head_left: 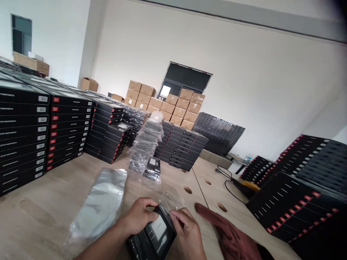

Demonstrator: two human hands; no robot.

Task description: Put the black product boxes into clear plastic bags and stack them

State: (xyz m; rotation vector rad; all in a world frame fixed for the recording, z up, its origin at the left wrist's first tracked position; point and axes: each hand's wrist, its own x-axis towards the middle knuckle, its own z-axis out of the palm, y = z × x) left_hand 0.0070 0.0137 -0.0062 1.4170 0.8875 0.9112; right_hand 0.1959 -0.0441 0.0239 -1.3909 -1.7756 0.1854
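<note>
Low in the head view, a black box (158, 234) with a pale picture on its top is tilted toward me. My left hand (139, 218) grips its left side, thumb on the top face. On the other side, my right hand (187, 227) pinches the edge of a clear plastic bag (173, 199) at the box's far end. Whether the box is partly inside the bag, I cannot tell. Left of my hands lies a pile of flat clear bags (101, 198). Beyond them, a bagged black box (152, 168) rests on the table.
A tall pile of bagged boxes (148, 144) stands ahead. Black boxes (69, 126) are stacked at left, and more black boxes (295, 206) at right. A maroon cloth (230, 231) lies near my right hand. The table has round holes (188, 190). Cartons (165, 106) stand behind.
</note>
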